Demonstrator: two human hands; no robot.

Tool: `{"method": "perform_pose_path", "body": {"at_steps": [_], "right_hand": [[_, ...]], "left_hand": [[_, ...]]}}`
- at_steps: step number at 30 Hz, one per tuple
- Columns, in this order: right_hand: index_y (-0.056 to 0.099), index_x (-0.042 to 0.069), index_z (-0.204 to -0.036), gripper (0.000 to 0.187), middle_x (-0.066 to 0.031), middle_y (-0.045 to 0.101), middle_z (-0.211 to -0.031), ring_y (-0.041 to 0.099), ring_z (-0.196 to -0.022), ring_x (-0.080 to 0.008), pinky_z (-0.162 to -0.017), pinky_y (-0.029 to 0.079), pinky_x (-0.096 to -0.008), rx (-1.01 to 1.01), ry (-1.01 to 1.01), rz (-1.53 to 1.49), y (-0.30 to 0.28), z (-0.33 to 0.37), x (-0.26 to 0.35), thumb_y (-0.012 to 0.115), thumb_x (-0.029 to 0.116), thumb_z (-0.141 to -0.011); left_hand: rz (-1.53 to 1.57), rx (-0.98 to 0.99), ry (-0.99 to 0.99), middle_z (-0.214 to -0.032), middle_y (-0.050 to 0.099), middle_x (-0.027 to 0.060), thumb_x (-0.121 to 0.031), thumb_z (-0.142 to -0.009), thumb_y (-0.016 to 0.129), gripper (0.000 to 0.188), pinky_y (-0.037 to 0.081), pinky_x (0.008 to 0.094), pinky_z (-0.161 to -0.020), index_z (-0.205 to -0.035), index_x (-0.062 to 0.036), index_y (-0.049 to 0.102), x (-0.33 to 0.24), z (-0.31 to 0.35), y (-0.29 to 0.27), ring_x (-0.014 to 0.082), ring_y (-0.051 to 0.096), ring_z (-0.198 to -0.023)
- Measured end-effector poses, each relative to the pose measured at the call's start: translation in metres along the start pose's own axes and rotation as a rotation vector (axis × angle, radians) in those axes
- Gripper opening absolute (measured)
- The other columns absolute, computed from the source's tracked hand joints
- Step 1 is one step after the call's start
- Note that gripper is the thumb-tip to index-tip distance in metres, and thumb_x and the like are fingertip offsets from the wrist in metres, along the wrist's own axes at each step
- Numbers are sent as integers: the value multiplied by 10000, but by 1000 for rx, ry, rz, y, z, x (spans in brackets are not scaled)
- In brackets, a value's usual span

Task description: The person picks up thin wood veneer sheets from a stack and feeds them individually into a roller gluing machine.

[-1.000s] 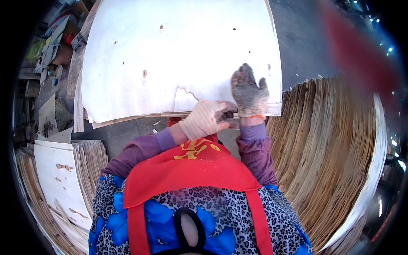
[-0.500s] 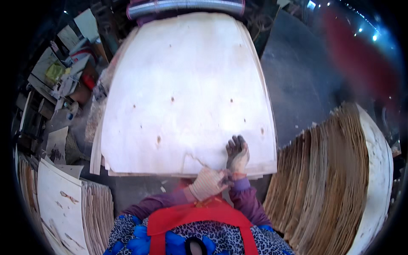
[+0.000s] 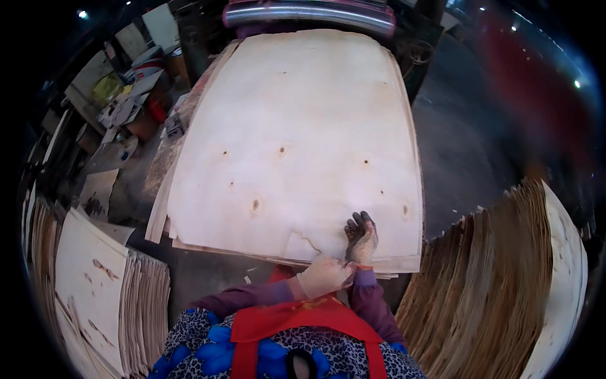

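My left hand (image 3: 323,276), in a pale work glove, reaches across to my right wrist. Its fingers are closed at the cuff of the right glove (image 3: 365,266), where an orange-red band shows. My right hand (image 3: 362,239), gloved with dark-stained fingertips, is raised with the palm turned up. Its fingers are loosely bent and apart, with nothing in them. Both hands are over the near edge of a stack of large pale wood veneer sheets (image 3: 303,120). The top sheet has several knots and a crack by my left hand.
A metal roller (image 3: 309,17) lies across the far end of the stack. Upright veneer bundles stand at the right (image 3: 486,284) and left (image 3: 146,309). Cluttered boards and a red cylinder (image 3: 156,110) are at far left. A blurred red shape (image 3: 536,95) appears upper right.
The view has shifted, so the stack sits lower and further right. My left fingers stay at the right wrist and have drawn closer round the cuff. My right hand remains raised.
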State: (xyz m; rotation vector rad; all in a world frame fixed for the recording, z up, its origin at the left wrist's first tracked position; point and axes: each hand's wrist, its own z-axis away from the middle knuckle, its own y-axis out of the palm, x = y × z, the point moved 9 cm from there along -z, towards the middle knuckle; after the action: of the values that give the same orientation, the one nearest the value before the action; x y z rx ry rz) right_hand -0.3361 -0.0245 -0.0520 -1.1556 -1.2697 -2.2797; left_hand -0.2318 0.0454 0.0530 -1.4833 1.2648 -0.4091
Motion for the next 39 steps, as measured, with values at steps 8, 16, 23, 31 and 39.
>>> {"method": "perform_pose_path", "body": {"at_steps": [8,16,23,31,39], "right_hand": [[470,43,-1144,393,-108,539,-1073,532,-852,-204,-729,435,-320,108,53,106,13,-1,-13,469,287,-835],[426,90,-1234,445,-198,404,-1252,284,-1225,-328,-993,185,-482,534,-649,1327,139,50,-36,421,326,-856],[314,87,-1304,608,-218,212,-1364,110,-1271,-407,-987,49,-567,584,-695,2064,157,22,-96,392,424,-804],[233,31,-1322,708,-226,95,-1392,15,-1284,-406,-986,-18,-566,634,-407,2143,154,6,-108,433,439,-779],[241,16,-1312,733,-238,96,-1387,13,-1282,-414,-988,-27,-561,594,-259,2190,141,-5,-115,483,411,-742]], "left_hand": [[94,-63,-413,-690,586,124,-253,-737,568,226,463,388,-584,-800,-38,545,79,10,-31,296,585,-653],[-17,-786,-1077,-635,582,70,-154,-757,528,152,444,266,-554,-838,-50,604,335,225,-203,102,563,-598],[-271,-816,-1395,-837,615,148,-295,-722,564,277,448,366,-698,-890,-80,616,495,314,-322,292,584,-805],[-258,-556,-1441,-913,612,148,-330,-692,591,326,456,381,-748,-916,-95,627,663,325,-357,310,574,-875],[-407,-251,-1254,-887,621,154,-183,-703,543,220,475,393,-725,-845,-54,649,750,259,-343,298,596,-856]]}}
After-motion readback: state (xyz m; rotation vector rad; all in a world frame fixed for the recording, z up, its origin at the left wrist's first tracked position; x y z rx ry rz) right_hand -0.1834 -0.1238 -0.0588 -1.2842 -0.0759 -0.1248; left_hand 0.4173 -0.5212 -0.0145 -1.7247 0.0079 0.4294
